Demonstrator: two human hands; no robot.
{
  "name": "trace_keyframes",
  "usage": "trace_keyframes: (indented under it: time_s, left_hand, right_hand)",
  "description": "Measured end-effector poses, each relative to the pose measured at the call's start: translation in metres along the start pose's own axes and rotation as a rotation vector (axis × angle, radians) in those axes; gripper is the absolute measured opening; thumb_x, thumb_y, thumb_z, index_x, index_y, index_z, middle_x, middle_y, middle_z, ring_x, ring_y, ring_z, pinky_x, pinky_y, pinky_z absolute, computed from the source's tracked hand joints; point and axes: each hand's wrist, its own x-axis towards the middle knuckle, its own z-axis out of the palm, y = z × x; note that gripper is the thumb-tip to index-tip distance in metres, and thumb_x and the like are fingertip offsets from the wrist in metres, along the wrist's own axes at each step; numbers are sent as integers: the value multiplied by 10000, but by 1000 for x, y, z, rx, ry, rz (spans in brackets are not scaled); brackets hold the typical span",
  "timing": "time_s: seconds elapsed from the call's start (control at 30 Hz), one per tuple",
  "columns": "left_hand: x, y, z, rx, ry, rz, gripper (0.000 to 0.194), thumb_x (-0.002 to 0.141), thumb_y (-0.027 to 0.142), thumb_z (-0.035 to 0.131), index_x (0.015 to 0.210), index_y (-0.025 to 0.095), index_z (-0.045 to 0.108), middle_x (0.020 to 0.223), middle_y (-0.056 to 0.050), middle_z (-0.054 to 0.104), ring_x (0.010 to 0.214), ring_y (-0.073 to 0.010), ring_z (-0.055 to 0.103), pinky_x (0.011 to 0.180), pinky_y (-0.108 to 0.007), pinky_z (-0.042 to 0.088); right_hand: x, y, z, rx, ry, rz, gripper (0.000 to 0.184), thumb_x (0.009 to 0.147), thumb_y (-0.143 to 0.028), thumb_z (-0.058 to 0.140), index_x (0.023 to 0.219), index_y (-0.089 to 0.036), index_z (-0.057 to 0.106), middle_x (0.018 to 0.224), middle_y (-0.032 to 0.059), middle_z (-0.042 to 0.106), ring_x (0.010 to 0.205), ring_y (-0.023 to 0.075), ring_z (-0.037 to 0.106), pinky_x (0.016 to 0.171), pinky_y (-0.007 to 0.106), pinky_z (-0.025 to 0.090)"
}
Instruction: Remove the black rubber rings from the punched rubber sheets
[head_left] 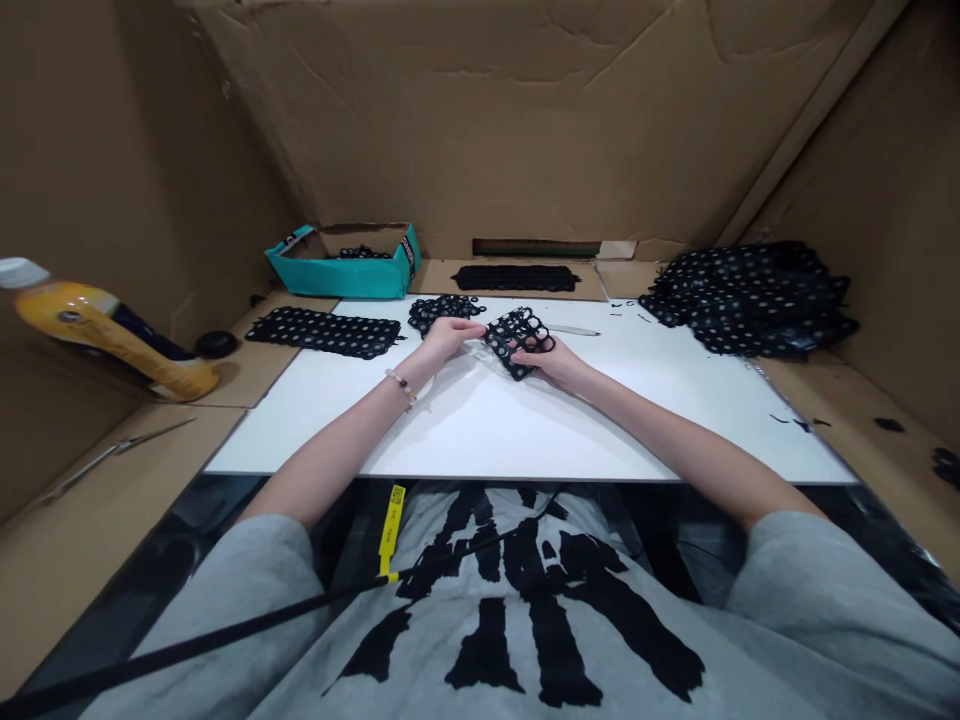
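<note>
Perforated black sheet (517,342) held in the right hand (541,360) near the white board's (480,430) far edge; left hand (448,338), fingers extended, touching the sheet's left side.

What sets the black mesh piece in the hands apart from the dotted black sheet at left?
The mesh piece has open round holes; the dotted sheet shows pale dots. The mesh piece is smaller and held up; the dotted sheet lies flat. Both are black with rows of circles.
</note>
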Motion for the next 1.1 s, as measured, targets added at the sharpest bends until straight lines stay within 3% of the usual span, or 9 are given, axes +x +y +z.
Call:
trace_keyframes:
  time_s: [0.17, 0.33, 0.43, 0.6, 0.77, 0.83, 0.97, 1.03, 1.1]
  left_hand:
    - [16, -3, -11, 19, 149, 135, 282, 596, 376, 888, 750, 163, 785, 784, -85, 767, 785, -230, 690, 728, -328, 532]
    - [39, -4, -58, 31, 568, 291, 145, 789, 279, 717, 862, 162, 764, 964, -90, 777, 967, -222, 684, 929, -340, 513]
    - [47, -12, -82, 163, 631, 281, 165, 815, 302, 685, 885, 176, 764, 989, -99, 771, 1035, -253, 655, 972, -376, 484]
    - [45, -21, -78, 503, 547, 305, 247, 834, 325, 663, 1009, 191, 775, 1039, -114, 764, 1190, -335, 543, 1099, -489, 326]
    - [27, 0, -57, 519, 513, 448, 303, 898, 273, 586, 1149, 190, 733, 1129, -108, 747, 1135, -288, 577, 1048, -425, 354]
    - [13, 12, -44, 519, 361, 544, 270, 904, 312, 599, 1100, 196, 745, 1086, -95, 756, 1067, -268, 602, 980, -390, 404]
    - [-14, 21, -12, 606, -78, 655, 227, 829, 431, 720, 906, 223, 767, 942, -62, 765, 942, -253, 612, 910, -376, 435]
    - [-22, 18, 0, 647, -171, 657, 248, 781, 456, 766, 884, 231, 770, 897, -53, 765, 943, -261, 603, 889, -380, 440]
    - [-25, 13, 7, 650, -185, 646, 269, 760, 457, 780, 902, 229, 777, 888, -52, 767, 955, -270, 600, 870, -382, 447]
  right_hand:
    - [2, 1, 1, 16, 20, 17, 428, 457, -257, 930, 830, -192, 731, 798, -2, 710, 820, 195, 649, 812, 384, 546]
    - [-1, 2, 0, -22, -15, -1, 381, 437, -224, 923, 747, -175, 706, 764, -9, 688, 779, 173, 621, 838, 378, 532]
    - [-4, 1, 1, -24, -13, 3, 387, 452, -237, 917, 776, -179, 715, 742, -9, 683, 784, 183, 627, 842, 389, 526]
    - [-1, 2, 1, -16, -3, 0, 373, 449, -226, 918, 756, -181, 711, 729, -10, 682, 787, 184, 630, 856, 387, 523]
    - [2, 5, -1, 0, 5, 3, 380, 456, -233, 925, 764, -183, 707, 748, -2, 696, 799, 187, 636, 836, 376, 525]
    - [1, 4, 1, 9, 19, 7, 411, 456, -242, 923, 810, -184, 723, 751, -5, 697, 813, 193, 642, 828, 371, 526]
    - [-1, 0, 3, 16, 39, -6, 424, 463, -260, 918, 835, -187, 728, 802, 0, 719, 863, 207, 661, 850, 377, 524]
    - [-1, 1, 3, 13, 35, -20, 415, 473, -266, 919, 831, -183, 729, 807, 1, 722, 862, 203, 666, 860, 375, 521]
    - [0, 2, 2, 15, 26, -34, 417, 480, -270, 923, 841, -177, 734, 812, 4, 727, 852, 196, 669, 861, 366, 523]
